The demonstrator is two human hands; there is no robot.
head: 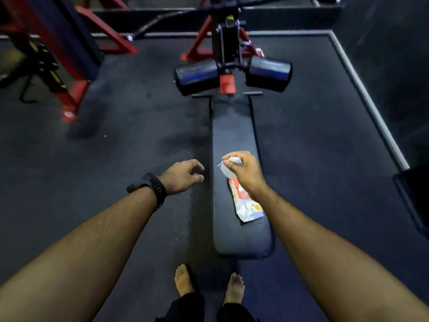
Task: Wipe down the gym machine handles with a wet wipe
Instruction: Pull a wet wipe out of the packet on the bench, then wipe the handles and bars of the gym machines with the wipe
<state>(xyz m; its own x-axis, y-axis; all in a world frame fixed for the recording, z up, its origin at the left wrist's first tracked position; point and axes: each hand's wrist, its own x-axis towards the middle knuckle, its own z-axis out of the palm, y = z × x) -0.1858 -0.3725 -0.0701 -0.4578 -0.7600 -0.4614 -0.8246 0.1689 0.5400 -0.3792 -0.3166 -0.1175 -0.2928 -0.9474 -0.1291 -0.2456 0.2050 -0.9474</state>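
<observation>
A white and orange wet wipe packet [246, 204] lies on the long black bench pad [234, 131] of the gym machine. My right hand [243, 169] hovers over the packet's far end and pinches a white wipe [226, 169] between thumb and fingers. My left hand [183, 175], with a black watch on the wrist, hangs left of the bench with loosely curled fingers and holds nothing. Two black padded rollers [197, 76] sit at the far end of the bench. A dark bar [162, 18] runs across the top of the view.
Red machine frames [69, 98] stand at the left and behind the bench on dark rubber flooring [130, 126]. A grey border strip [369, 101] runs along the right. A dark object [415, 194] sits at the right edge. My bare feet [209, 282] stand at the bench's near end.
</observation>
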